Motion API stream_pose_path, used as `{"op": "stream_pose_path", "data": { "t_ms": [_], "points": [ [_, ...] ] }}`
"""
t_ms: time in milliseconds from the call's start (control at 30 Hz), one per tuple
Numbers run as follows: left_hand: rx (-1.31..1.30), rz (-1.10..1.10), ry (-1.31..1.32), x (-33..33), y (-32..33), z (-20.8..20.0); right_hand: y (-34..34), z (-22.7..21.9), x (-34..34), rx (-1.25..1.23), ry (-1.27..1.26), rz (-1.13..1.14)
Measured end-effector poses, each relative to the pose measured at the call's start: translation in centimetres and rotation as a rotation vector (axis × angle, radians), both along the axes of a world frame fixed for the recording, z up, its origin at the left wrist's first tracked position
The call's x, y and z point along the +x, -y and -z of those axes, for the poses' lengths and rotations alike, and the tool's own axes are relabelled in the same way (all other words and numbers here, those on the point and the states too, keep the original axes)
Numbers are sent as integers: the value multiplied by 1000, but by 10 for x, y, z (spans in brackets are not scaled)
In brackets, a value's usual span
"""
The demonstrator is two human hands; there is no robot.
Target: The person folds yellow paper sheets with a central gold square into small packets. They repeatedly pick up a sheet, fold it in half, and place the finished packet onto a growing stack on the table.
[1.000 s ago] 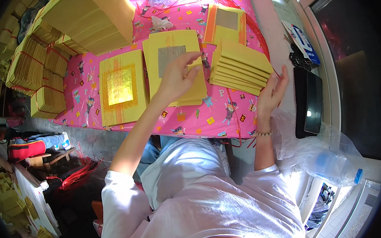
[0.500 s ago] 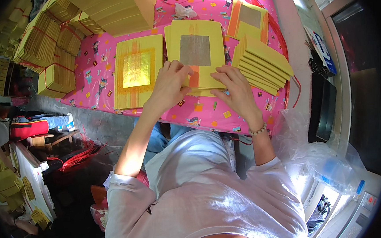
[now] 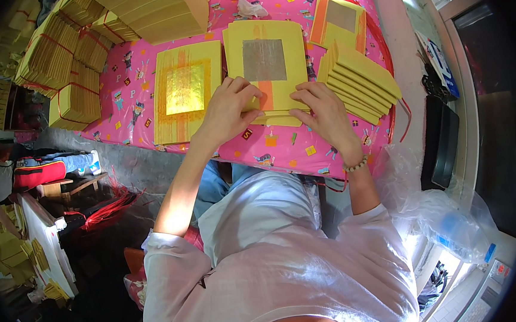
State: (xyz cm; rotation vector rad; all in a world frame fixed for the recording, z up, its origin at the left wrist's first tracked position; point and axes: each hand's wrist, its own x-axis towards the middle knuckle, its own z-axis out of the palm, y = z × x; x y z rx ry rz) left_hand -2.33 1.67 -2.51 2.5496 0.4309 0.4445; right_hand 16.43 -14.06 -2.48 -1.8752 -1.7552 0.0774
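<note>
In front of me lies a stack of yellow paper sheets (image 3: pixel 294 51), the top one bearing a dull silver square and an orange band. My left hand (image 3: pixel 233 107) pinches the near left corner, fingers curled over the top and thumb at the near edge. At the near right corner my right hand (image 3: pixel 320 106), a beaded bracelet at its wrist, grips with its fingers above and its thumb at the edge. To the left sits another yellow stack (image 3: pixel 161 96) with a shiny gold square. Several fanned yellow bundles (image 3: pixel 359 73) lie right of my right hand.
The pink patterned tablecloth (image 3: pixel 130 89) covers the table. Tied yellow paper bundles (image 3: pixel 47 59) are piled at the far left. A silver-squared yellow stack (image 3: pixel 341 19), red ties (image 3: pixel 376 33) and crumpled white tissue (image 3: pixel 251 7) lie toward the back. Clear plastic bags (image 3: pixel 441 220) hang at the right.
The middle stack's sheets lie closer to even, with less of the lower sheets jutting out on the left. Both hands keep to its near corners, the right shifted slightly outward.
</note>
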Motion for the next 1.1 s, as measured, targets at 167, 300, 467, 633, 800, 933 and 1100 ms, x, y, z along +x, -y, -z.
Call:
{"op": "stream_pose_path", "data": {
  "t_ms": [167, 300, 467, 633, 800, 933, 1100],
  "points": [
    [36, -6, -6, 0, -2, -1, -1, 0, 1, 7, 25, -5],
    [-2, 6, 15, 0, -9, -1, -4, 2, 4, 25, 39, -20],
    [-78, 11, 34, 0, -13, -2, -5, 0, 6, 25, -23, -5],
    [-96, -27, 20, 1, -11, -3, -7, -5, 7, -19, -50, 0],
    [-42, -33, 68, 2, -9, 0, -8, -5, 6, -19, -65, 23],
    [0, -15, 40, 3, -6, -2, -10, -5, 5, -23, -85, 39],
    [75, -21, 14, 8, -3, -1, -12, -7, 4, 9, -109, 40]
  ]
}}
